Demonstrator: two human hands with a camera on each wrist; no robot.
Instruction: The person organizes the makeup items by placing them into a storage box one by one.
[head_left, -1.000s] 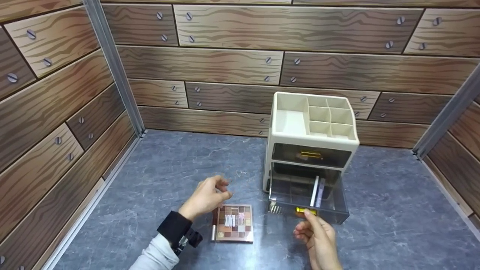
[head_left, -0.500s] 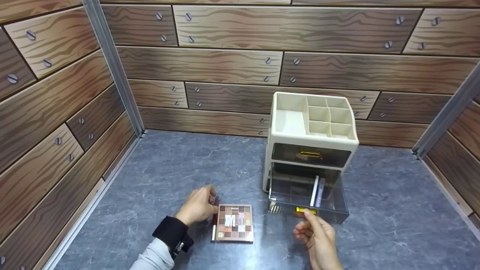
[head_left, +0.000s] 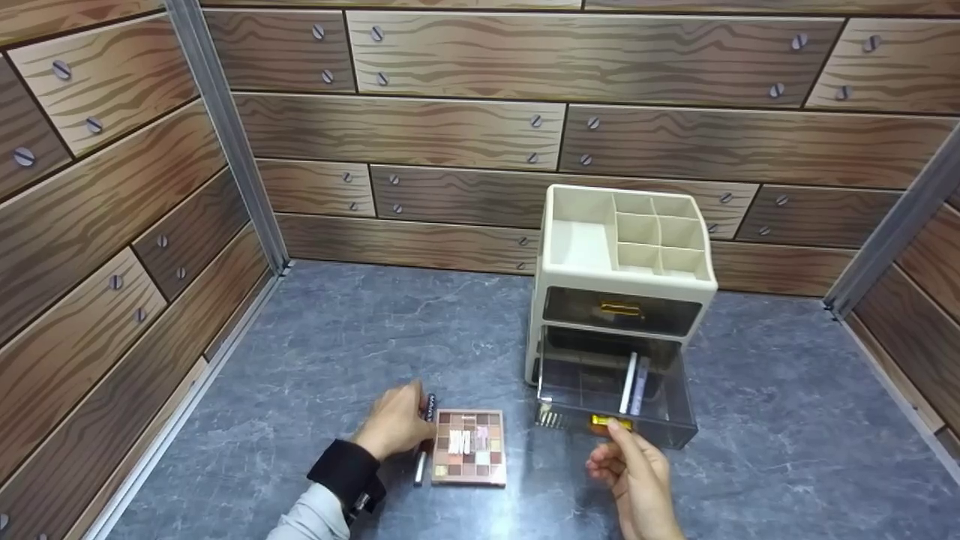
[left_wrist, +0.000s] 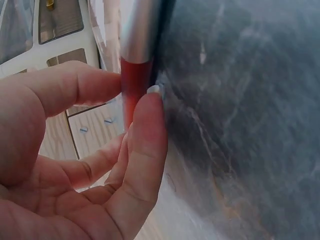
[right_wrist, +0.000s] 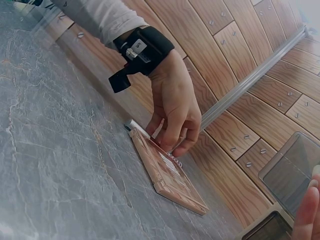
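Closest is the right hand (head_left: 637, 480), with a fingertip touching the gold handle (head_left: 602, 420) of the see-through drawer (head_left: 679, 435); whether it grips the handle, one cannot tell. If that hand pushes or tugs too hard, the drawer might slide and shake the white stick (head_left: 629, 384) and purple stick (head_left: 639, 386) inside.

The left hand (head_left: 396, 420) pinches the lip gloss tube (head_left: 421, 466) between thumb and fingers, just left of the eyeshadow palette (head_left: 469, 448). The tube looks round and smooth, so a loose pinch could let it roll or drop. Swinging it right could bump the palette. Farther back stands the cream makeup organizer (head_left: 626, 277).

Half a second ago, the tube lay right along the palette's edge. Now its near end has swung left, leaving a small gap. The right hand and drawer look the same.
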